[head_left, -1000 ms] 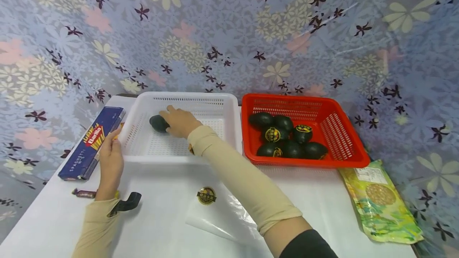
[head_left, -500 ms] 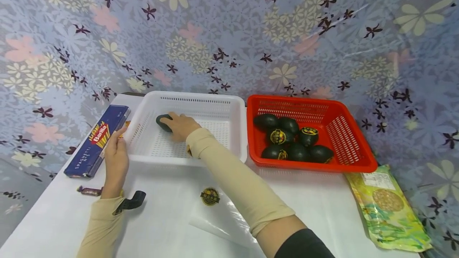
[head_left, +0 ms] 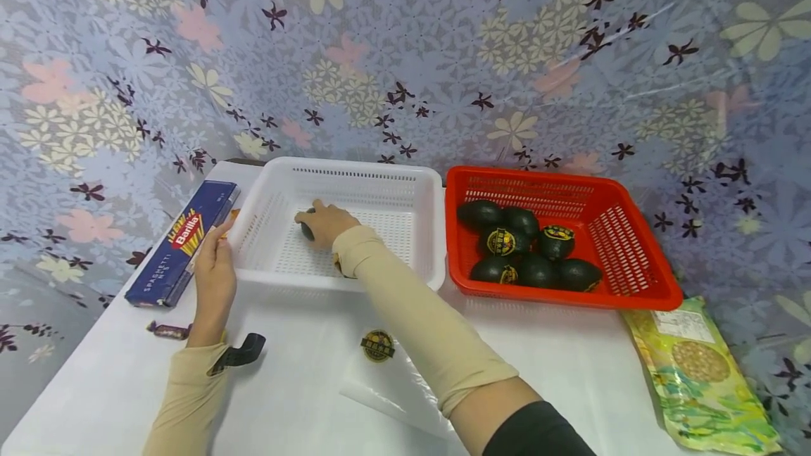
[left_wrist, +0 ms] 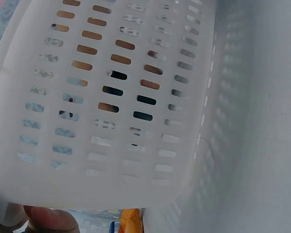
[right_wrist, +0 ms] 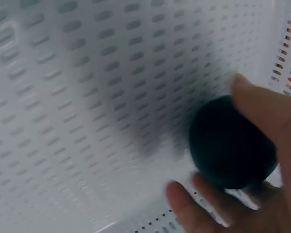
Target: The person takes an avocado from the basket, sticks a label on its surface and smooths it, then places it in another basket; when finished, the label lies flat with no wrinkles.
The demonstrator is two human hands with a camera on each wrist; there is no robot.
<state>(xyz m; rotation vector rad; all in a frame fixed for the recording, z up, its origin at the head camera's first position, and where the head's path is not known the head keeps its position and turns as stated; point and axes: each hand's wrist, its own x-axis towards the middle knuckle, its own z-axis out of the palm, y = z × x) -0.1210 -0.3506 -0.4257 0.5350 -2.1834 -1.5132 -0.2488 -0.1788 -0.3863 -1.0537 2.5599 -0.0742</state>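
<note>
Inside the white perforated basket (head_left: pixel 266 276), my right hand (head_left: pixel 332 225) grips a dark green avocado (head_left: pixel 307 229). The right wrist view shows the avocado (right_wrist: pixel 228 145) low over the holed basket floor, thumb on one side and fingers on the other; whether it touches the floor I cannot tell. My left hand (head_left: pixel 215 280) holds the left rim of the same basket. Its fingertips curl at the rim in the left wrist view, below the slotted basket wall (left_wrist: pixel 92 187). Several avocados (head_left: pixel 537 271), some with black-and-gold stickers, lie in the red basket (head_left: pixel 640 299) on the right.
A blue spaghetti box (head_left: pixel 180 248) lies left of the white basket, with a small wrapped candy (head_left: pixel 170 331) nearer me. A black-and-gold sticker (head_left: pixel 377 345) lies by clear plastic film (head_left: pixel 395 393) in front. A yellow-green bag (head_left: pixel 703 378) lies at the right edge.
My right fingers have closed round the avocado, which now shows less. The left hand stays on the basket rim. The head view has turned slightly left, shifting everything rightward.
</note>
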